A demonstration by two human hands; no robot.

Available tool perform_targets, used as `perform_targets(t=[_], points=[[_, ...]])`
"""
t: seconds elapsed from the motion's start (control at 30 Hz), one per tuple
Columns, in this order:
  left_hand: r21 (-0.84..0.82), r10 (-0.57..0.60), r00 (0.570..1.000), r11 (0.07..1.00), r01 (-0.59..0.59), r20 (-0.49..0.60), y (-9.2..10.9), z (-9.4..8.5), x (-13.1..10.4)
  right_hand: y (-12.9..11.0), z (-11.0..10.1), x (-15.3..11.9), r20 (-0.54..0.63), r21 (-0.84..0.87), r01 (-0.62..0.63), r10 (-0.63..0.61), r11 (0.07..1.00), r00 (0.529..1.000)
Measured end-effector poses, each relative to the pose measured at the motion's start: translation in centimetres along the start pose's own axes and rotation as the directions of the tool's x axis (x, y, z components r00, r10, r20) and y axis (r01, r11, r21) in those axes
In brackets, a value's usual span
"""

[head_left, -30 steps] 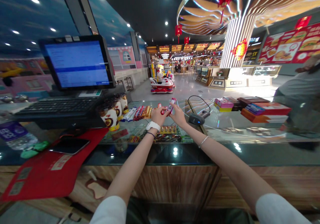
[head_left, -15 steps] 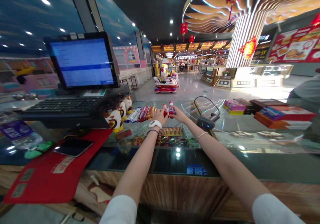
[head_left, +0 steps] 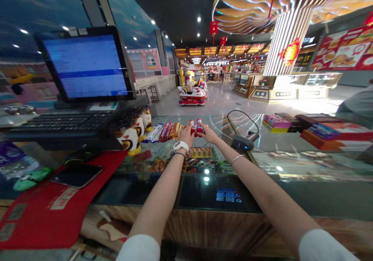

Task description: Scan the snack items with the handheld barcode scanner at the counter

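Both hands reach forward over the glass counter (head_left: 221, 128). My left hand (head_left: 186, 135), with a white watch at its wrist, has its fingers closed round a small red container (head_left: 192, 125). Beside it my right hand (head_left: 208, 134) grips a second red container with a purplish label (head_left: 199, 125). The two containers stand upright next to each other. Just left of my left hand lies a row of wrapped bars (head_left: 166, 132) in white, red and orange. Several cups with dark lids (head_left: 132, 141) stand further left.
At left are a monitor (head_left: 87, 66), a keyboard (head_left: 61, 123), a phone (head_left: 77, 174) on a red mat (head_left: 52, 218) and a green item (head_left: 32, 178). A black scanner (head_left: 243, 143) with a cable lies right of my right hand. Stacked boxes (head_left: 335, 132) are at far right.
The view has shifted slightly, so the monitor and mat sit further left. Both hands stay at the red containers, with little visible movement.
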State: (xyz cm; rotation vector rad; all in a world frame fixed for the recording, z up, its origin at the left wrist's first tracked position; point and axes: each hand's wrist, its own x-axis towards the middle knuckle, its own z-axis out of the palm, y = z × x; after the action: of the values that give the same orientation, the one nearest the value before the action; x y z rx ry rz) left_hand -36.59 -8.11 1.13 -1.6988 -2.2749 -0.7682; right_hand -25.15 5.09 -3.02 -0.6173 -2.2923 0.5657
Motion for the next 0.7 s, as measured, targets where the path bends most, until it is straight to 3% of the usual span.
perform_targets(t=[0.27, 0.53, 0.7], points=[[-0.033, -0.009, 1.0, 0.999, 0.009, 0.006, -0.1, 0.0, 0.1, -0.6, 0.1, -0.3, 0.054, -0.047, -0.046, 0.049, 0.998, 0.997], [-0.014, -0.002, 1.0, 1.0, 0.002, 0.008, -0.2, 0.0, 0.1, -0.5, 0.0, -0.8, 0.011, -0.046, -0.033, 0.034, 0.998, 0.999], [-0.031, 0.016, 1.0, 0.999, -0.017, -0.001, -0.4, 0.2, 0.2, -0.6, 0.0, -1.3, -0.018, -0.081, -0.136, 0.135, 0.987, 0.991]])
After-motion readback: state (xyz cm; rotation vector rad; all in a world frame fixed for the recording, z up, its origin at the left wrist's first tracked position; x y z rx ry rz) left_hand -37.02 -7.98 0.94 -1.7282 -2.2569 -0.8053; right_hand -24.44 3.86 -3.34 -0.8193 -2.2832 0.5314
